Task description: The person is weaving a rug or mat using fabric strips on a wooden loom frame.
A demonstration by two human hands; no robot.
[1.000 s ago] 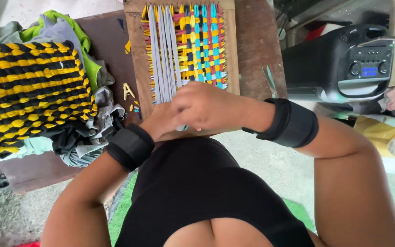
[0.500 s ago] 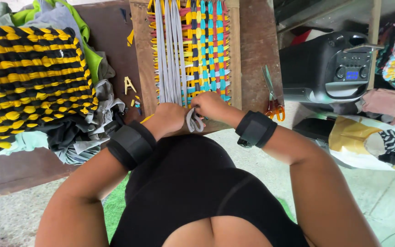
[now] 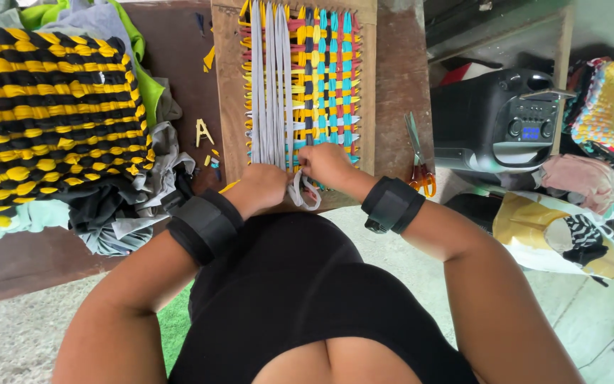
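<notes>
Grey strip loops (image 3: pixel 304 193): two | right hand (image 3: pixel 327 163) fingers pinch them | left hand (image 3: pixel 263 186) closed beside | one loom (image 3: pixel 300 85)

One view only, from a camera worn on the person's head; it faces steeply downward over the chest and forearms, tilted slightly forward toward the desk (image 3: pixel 399 78); range is close, the wooden weaving frame (image 3: pixel 298 85) lying just beyond the wrists at upper centre; the left hand (image 3: pixel 261 188) and right hand (image 3: pixel 327 165) sit near mid-frame; the floor fills the lower corners; no second view exists for overlap.
</notes>
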